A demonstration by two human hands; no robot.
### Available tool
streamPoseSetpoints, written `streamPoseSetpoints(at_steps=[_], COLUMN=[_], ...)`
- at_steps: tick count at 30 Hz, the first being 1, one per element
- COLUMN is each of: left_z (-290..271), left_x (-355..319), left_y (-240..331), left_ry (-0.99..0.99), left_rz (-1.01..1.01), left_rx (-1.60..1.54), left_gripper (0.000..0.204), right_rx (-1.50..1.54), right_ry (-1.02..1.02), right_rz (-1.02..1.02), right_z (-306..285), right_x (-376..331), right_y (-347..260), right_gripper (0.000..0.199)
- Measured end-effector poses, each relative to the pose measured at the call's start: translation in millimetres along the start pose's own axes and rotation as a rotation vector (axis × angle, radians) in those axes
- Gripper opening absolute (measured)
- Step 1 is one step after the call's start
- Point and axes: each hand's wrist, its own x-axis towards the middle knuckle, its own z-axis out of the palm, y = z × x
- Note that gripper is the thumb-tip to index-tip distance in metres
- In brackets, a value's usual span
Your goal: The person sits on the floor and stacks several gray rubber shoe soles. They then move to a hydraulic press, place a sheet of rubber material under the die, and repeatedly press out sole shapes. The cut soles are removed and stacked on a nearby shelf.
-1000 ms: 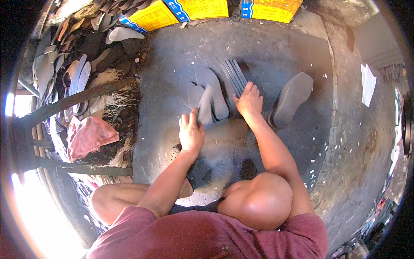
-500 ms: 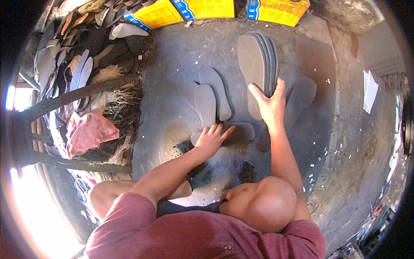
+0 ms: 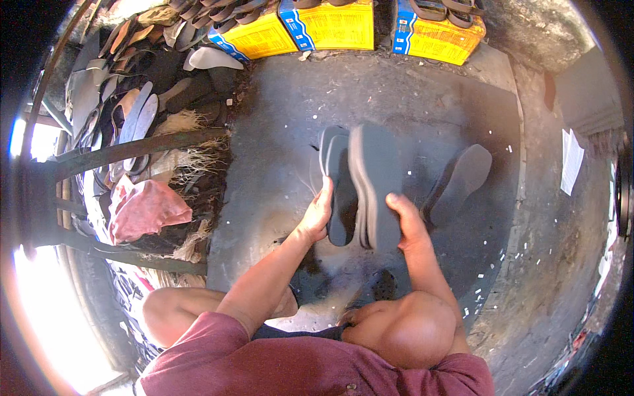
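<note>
1. While my left hand point(image 3: 319, 211) grips dark soles point(image 3: 339, 204), my right hand point(image 3: 412, 226) clasps a thicker grey stack point(image 3: 383, 178) just beside them, both held above the floor point(image 3: 304, 92).
2. Blur leaves me unsure whether the two touch; I'd do well to keep edges flush and finger pressure even.
3. One loose sole point(image 3: 464, 179) lies on the floor, to the right.

Soles point(image 3: 382, 188) between hands point(image 3: 413, 223); another sole point(image 3: 463, 179) right; boxes point(image 3: 335, 28) beyond; cloth point(image 3: 148, 212) left.
</note>
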Motion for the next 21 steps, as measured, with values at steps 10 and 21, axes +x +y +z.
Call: streamPoseSetpoints(at_steps=[10, 21], left_z=[-39.7, -60.8], left_x=[64.7, 83.0], left_y=[-43.8, -25.6], left_ry=[1.069, 0.945], left_rz=[0.277, 0.337], left_rx=[0.973, 0.802], left_gripper=[0.096, 0.125], right_rx=[-1.309, -1.702], right_ry=[0.568, 0.809], right_rz=[-0.844, -0.542], right_z=[28.8, 6.3], right_x=[32.2, 85.7], right_y=[5.6, 7.0], right_gripper=[0.121, 0.102])
